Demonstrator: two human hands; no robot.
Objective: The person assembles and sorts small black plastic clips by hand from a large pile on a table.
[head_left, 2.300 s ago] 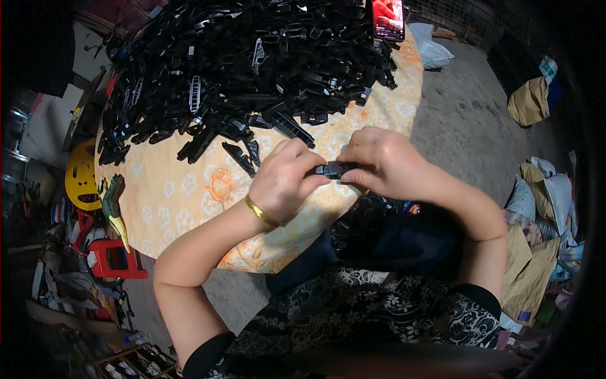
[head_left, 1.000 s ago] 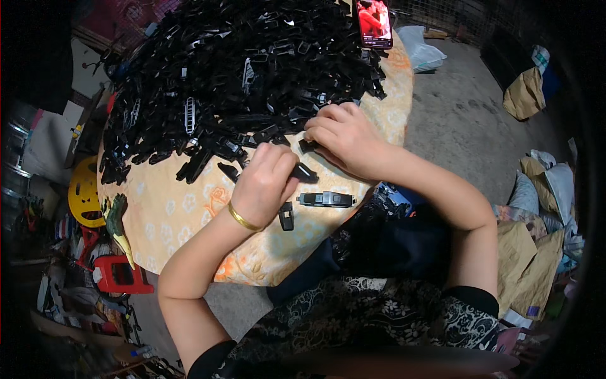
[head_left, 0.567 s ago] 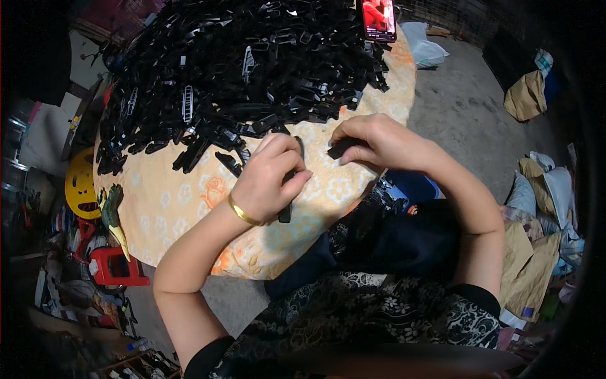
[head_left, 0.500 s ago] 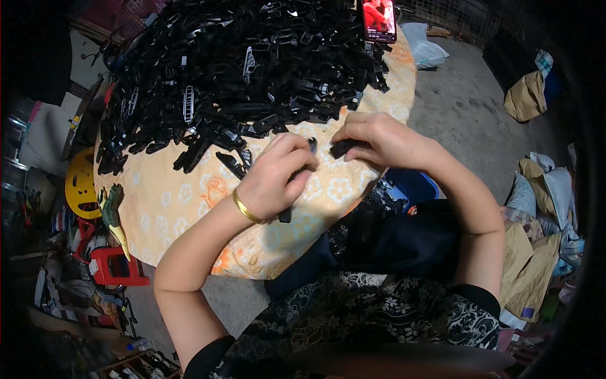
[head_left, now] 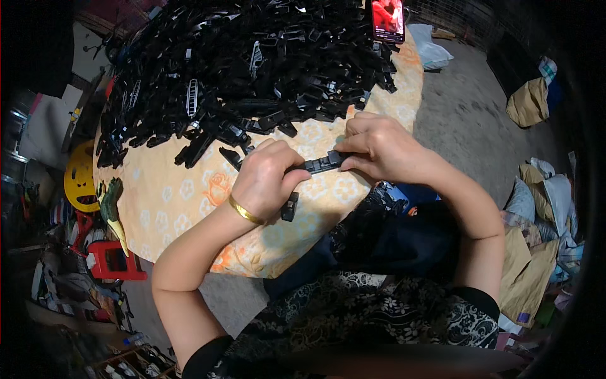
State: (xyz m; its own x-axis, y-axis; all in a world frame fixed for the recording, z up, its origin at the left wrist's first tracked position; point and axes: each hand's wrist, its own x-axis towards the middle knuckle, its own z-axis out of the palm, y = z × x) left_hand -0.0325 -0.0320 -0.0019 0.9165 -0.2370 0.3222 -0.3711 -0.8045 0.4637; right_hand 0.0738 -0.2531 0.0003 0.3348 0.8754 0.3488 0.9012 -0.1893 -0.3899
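- The left hand (head_left: 266, 178) pinches one end of a long, narrow black plastic part (head_left: 320, 165) near frame centre; the right hand (head_left: 383, 146) grips its other end.
- Just beneath the left hand, a small black plastic piece (head_left: 290, 207) lies on the pale-orange flowered tablecloth (head_left: 165, 218).
- Upper middle: heaped black plastic parts (head_left: 246, 69).

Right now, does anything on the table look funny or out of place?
One small black piece lies by itself near the left hand, away from the big black heap. The lit phone looks a bit odd too, its bright red picture standing out beside all that black. I can't see anything plainly broken.
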